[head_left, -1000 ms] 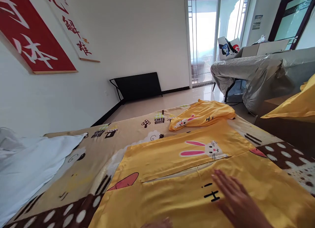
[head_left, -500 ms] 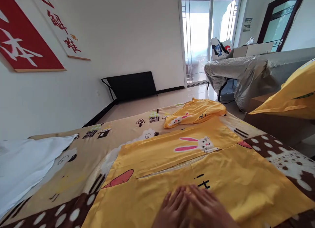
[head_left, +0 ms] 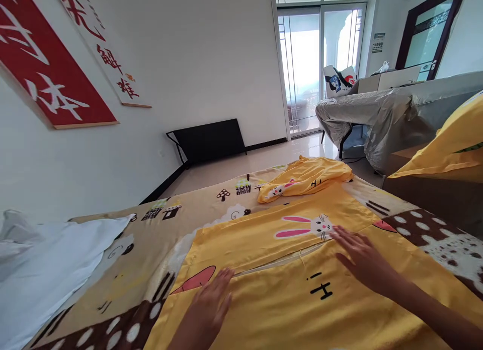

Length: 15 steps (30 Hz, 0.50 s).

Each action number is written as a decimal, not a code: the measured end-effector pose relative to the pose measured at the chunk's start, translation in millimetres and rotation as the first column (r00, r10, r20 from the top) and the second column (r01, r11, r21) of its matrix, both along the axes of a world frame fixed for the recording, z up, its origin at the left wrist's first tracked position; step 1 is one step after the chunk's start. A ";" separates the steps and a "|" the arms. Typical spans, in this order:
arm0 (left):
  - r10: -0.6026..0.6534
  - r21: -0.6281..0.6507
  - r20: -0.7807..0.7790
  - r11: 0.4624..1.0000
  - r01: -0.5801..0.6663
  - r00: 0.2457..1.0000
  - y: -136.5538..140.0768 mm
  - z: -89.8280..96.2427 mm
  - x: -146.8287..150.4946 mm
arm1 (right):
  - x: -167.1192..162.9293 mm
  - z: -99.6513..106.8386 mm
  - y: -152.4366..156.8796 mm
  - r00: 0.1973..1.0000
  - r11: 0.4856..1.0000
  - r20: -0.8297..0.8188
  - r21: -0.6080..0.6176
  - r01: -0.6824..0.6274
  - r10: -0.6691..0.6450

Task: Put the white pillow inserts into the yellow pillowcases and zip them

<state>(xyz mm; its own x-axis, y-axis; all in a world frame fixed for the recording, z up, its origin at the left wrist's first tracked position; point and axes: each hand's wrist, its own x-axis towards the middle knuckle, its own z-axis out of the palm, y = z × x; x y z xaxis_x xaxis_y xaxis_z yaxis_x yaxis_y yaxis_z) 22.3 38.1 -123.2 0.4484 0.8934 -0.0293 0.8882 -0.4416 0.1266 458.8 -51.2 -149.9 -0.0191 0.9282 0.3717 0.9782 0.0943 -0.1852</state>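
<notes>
A yellow fabric cover (head_left: 264, 304) printed with rabbits, carrots and "Hi" lies spread out in front of me. A long slit (head_left: 279, 262) with a pale inside edge runs across it, and a short string hangs over that edge. My left hand (head_left: 211, 304) rests flat near the slit's left end, just below a printed carrot. At the slit's right end lies my right hand (head_left: 358, 257), its fingers stretched out beside the printed rabbit face. Both hands are open and hold nothing. Behind the cover sits a crumpled yellow cloth (head_left: 320, 176) with the same print.
Underneath is a patterned blanket (head_left: 151, 249). White cloth (head_left: 64, 259) lies at the left. More yellow fabric (head_left: 453, 143) drapes over a cardboard box (head_left: 411, 194) at the right, near a plastic-covered table (head_left: 377, 103). A folded black frame (head_left: 207, 141) leans against the wall.
My hands were side by side below the slit. They have moved apart and forward, left to one end of the slit and right to the other. The view has shifted slightly.
</notes>
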 end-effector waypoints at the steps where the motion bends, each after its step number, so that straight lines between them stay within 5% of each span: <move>1: -0.034 -0.078 -0.029 0.996 0.032 0.999 13.7 11.8 41.0 | -25.9 11.0 28.0 0.989 0.987 -0.045 -0.073 -0.142 0.139; 4: 0.001 -0.075 -0.058 0.997 -0.005 0.998 57.6 21.2 137.8 | -88.9 23.2 95.7 0.939 0.934 -0.186 -0.160 -0.321 0.290; 7: 0.077 -0.069 -0.051 0.994 -0.081 0.996 97.0 1.9 176.2 | -114.9 16.0 135.6 0.949 0.945 -0.176 -0.156 -0.289 0.261; 11: 0.152 -0.008 -0.041 0.988 -0.153 0.987 139.1 -24.4 148.8 | -80.5 4.4 161.7 0.968 0.966 -0.129 -0.114 -0.230 0.215; 15: 0.308 0.046 -0.079 0.951 -0.305 0.948 164.9 -28.4 70.9 | 16.0 -7.3 176.0 0.992 0.984 -0.123 -0.173 -0.028 0.006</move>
<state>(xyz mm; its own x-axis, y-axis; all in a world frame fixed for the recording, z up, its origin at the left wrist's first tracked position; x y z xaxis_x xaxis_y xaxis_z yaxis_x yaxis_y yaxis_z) 93.2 203.0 -151.7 0.1502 0.9884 -0.0233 0.9882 -0.1493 0.0354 474.8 124.8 -157.2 0.0000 0.9788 0.2047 0.9459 0.0664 -0.3175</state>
